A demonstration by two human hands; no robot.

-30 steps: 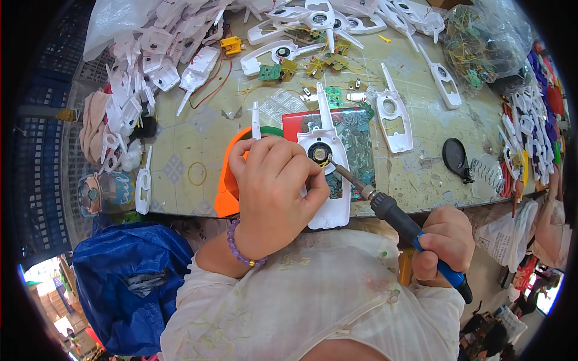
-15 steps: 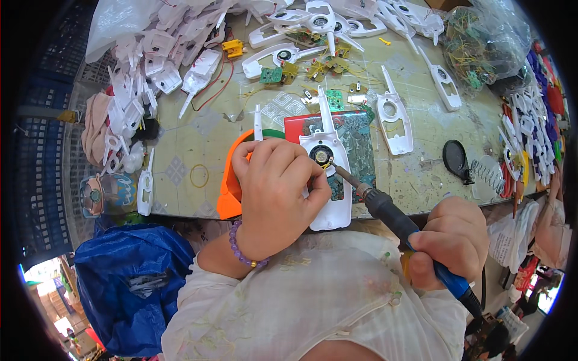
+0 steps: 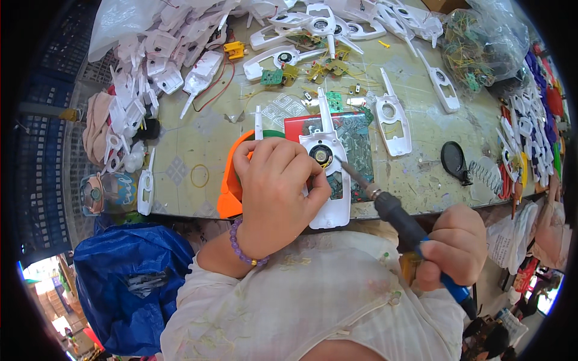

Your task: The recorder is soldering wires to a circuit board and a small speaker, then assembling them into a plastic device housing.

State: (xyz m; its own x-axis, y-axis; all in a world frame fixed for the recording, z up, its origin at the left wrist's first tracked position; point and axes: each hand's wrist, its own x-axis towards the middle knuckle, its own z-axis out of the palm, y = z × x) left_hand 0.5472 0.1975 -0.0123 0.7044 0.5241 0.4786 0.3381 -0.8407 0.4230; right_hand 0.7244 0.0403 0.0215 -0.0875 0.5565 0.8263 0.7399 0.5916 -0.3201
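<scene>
A white plastic shell [image 3: 332,215] with a long narrow neck lies at the table's front edge, a round black speaker [image 3: 320,156] set in it. My left hand [image 3: 278,188] rests against the shell's left side, thumb and forefinger pinched beside the speaker; what sits in the pinch is hidden. Thin yellow wire shows at the speaker's lower rim. In my right hand [image 3: 456,245] is a soldering iron [image 3: 395,215] with a black and blue handle. Its tip points up and left, just right of the speaker and apart from it. An orange curved piece [image 3: 230,189] is partly covered by my left hand.
Under the shell lies a red-edged board or box [image 3: 294,125] covered with solder bits. Another white shell [image 3: 397,141] lies to the right, near a black round cap [image 3: 454,161]. Green circuit boards [image 3: 272,77] and piled shells [image 3: 162,60] line the back; a blue bag [image 3: 126,301] hangs lower left.
The soldering iron's tip has pulled back from the speaker's rim, slightly up and to the right. My left hand and the shell have hardly moved.
</scene>
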